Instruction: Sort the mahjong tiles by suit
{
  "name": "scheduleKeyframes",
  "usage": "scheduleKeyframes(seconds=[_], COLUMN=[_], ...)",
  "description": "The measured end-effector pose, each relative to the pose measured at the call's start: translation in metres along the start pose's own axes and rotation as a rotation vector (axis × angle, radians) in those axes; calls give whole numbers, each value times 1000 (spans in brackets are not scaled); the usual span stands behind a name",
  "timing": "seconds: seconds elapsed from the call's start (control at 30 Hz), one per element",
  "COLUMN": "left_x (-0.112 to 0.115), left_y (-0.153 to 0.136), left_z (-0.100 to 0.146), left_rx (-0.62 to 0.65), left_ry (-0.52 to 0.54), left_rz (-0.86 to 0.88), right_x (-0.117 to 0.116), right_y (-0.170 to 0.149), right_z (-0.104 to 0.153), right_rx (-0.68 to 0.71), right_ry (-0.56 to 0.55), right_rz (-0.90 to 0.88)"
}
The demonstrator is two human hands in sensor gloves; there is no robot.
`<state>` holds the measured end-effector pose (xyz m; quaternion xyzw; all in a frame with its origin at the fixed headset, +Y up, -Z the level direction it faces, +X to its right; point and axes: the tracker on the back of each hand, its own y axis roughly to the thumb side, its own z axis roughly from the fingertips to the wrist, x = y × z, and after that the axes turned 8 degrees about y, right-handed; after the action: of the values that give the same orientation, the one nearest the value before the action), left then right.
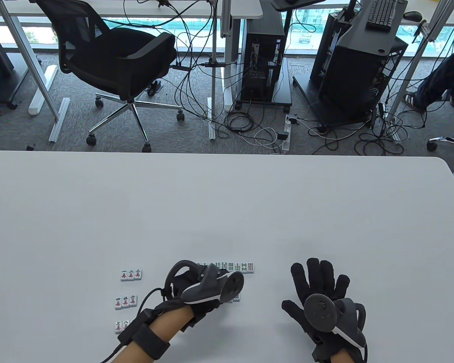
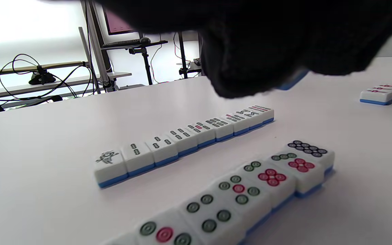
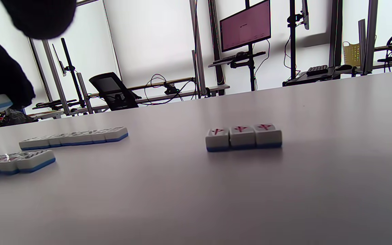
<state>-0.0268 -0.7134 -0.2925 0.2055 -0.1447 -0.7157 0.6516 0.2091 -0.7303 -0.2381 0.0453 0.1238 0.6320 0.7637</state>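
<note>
White tabletop is carrying the sorted tiles, with an office chair, computer towers and floor cables lying beyond its far edge. In the left wrist view the left hand is pinching 1 blue-backed tile between its gloved fingertips, raised clear of the table; only a blue edge is showing, so its suit cannot be told. Directly beneath and ahead of that hand, the bamboo row of about 9 tiles is lying face up with its long axis running across the table from left to right, and the dots row is lying parallel to it on the person's side, with 1 dots tile sitting behind that row's end. Judged from these positions, the held tile is being carried to one of these 2 rows, and the left hand is by far the nearer. Well apart to the left, the character tiles are lying in 3 groups of 3: top group, middle group and bottom group, partly hidden by the left forearm. The right hand is resting on the table with fingers spread flat, holding nothing, to the right of both rows.
</note>
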Motion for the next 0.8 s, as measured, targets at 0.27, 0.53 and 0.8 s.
scheduleKeyframes(seconds=[0.27,0.53,0.8], left_x=[25,41,29], left_y=[33,44,38], left_z=[-37,-35,-24], left_rx=[26,71,64], left_ry=[-156,-169,-120], left_rz=[-22,-142,-184], right_x=[1,0,0], right_y=[-2,-3,-3], right_z=[0,0,0], right_rx=[-5,-5,-6], right_ry=[-9,-5,-4], right_rz=[-19,-21,-15])
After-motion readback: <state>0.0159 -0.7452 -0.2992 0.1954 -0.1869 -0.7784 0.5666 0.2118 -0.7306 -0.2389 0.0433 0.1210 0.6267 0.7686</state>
